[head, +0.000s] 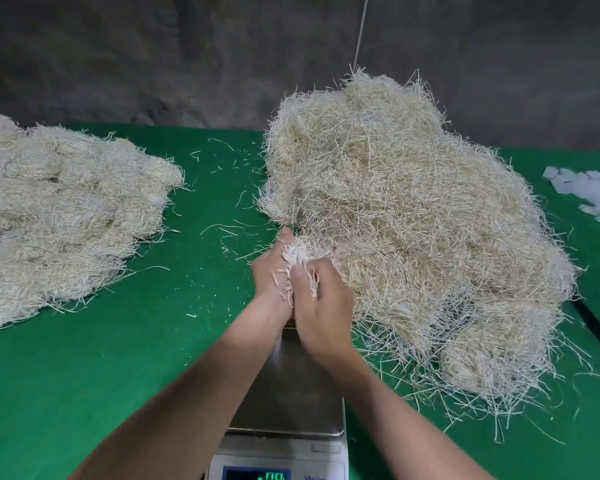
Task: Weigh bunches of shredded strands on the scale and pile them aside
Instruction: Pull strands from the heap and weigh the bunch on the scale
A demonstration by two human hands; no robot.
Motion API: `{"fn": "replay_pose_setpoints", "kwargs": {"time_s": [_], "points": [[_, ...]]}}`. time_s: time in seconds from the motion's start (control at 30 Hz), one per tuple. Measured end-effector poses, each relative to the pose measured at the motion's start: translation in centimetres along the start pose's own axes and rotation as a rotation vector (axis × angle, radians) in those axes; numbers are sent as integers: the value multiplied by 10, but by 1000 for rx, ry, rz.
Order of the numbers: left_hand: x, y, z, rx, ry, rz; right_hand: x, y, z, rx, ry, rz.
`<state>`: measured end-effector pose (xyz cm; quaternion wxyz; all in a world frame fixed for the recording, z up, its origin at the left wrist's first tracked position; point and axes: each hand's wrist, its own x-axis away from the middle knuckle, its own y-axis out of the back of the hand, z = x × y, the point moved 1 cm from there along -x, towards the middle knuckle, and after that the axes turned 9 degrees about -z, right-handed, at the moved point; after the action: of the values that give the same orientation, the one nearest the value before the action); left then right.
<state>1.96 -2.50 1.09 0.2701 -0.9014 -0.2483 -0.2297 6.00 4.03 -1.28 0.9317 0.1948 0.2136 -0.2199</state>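
From my remote station I see both hands closed around one small bunch of pale, straw-coloured shredded strands (302,252), held just above the far edge of the scale. The left hand (269,271) cups the bunch from the side with its thumb raised, and the right hand (321,303) wraps it from the near side, thumb pressed across the cut ends. The bunch touches the near edge of the large loose heap of tangled strands (413,220) on the right and does not appear to be fully free of it. The steel-topped digital scale (291,386) sits directly under my forearms with a bare platter. Its display (257,475) is partly cut off and seems to read near zero. Handling notes, as I judge them: the material is very light, dry and springy, and it is thin enough to snap or shed. Individual strands hook into their neighbours, so a bunch pulled from the heap is likely to drag extra strands with it. I would grip it around the middle, where the strands lie parallel, and squeeze only firmly enough to stop them fanning out. The flatter pile of laid-out strand bunches (59,209) lies well apart on the left of the green cloth-covered table (136,358). Stray strands (229,230) litter the cloth between the two piles.
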Motion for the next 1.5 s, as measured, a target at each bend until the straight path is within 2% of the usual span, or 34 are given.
{"fn": "replay_pose_setpoints", "kwargs": {"time_s": [0.13,0.2,0.27,0.3,0.33,0.4,0.47,0.5,0.53,0.6,0.67,0.7,0.77,0.83,0.9,0.97,1.03,1.1,1.17,1.23,1.3,1.4,1.43,1.5], "points": [[13,1,26,-261,-141,44,-37,15,-14,-44,-137,-108],[10,-1,17,-196,-125,36,-25,9,-11,-8,-92,-148],[2,-5,9,74,7,38,-7,-4,0,46,13,-145],[0,-4,11,107,6,35,-5,-7,0,66,36,-134],[2,-2,15,-3,-24,32,-8,-6,-5,71,19,-110],[1,4,22,-311,-142,63,-19,6,-16,68,-10,-64],[-3,8,20,-445,-294,142,-21,15,-22,10,-50,-59],[-5,9,15,-520,-436,154,-22,16,-20,-91,-122,-48],[-8,8,10,-627,-576,146,-24,14,-15,-214,-204,-4],[-5,2,3,-670,-696,124,-30,8,-5,-370,-396,209],[-5,-4,0,-538,-628,136,-33,7,1,-358,-547,354],[-5,-5,-2,-455,-585,134,-36,9,-1,-346,-599,338],[-11,0,-2,-487,-484,143,-44,12,-2,-389,-669,194],[-10,8,9,-538,-210,284,-57,13,-7,-473,-742,39],[-1,12,26,-369,63,415,-66,14,-9,-384,-652,-37],[1,4,29,-154,150,391,-56,14,-14,-92,-306,-39],[-9,-2,18,8,182,236,-27,10,-19,135,5,4],[-17,-5,10,-7,88,63,-5,4,-16,145,133,58],[-7,-5,17,-224,-81,-6,-19,5,-19,47,20,5],[5,-5,29,-323,-182,7,-39,15,-26,4,-118,-74],[4,-7,24,-340,-215,31,-31,12,-20,24,-119,-98],[-2,-12,6,-171,-190,19,-8,-2,-3,6,-79,-94],[1,-11,9,-196,-179,11,-11,-2,-6,-2,-108,-88],[8,-6,21,-400,-213,20,-25,6,-20,-20,-243,-48]]}}
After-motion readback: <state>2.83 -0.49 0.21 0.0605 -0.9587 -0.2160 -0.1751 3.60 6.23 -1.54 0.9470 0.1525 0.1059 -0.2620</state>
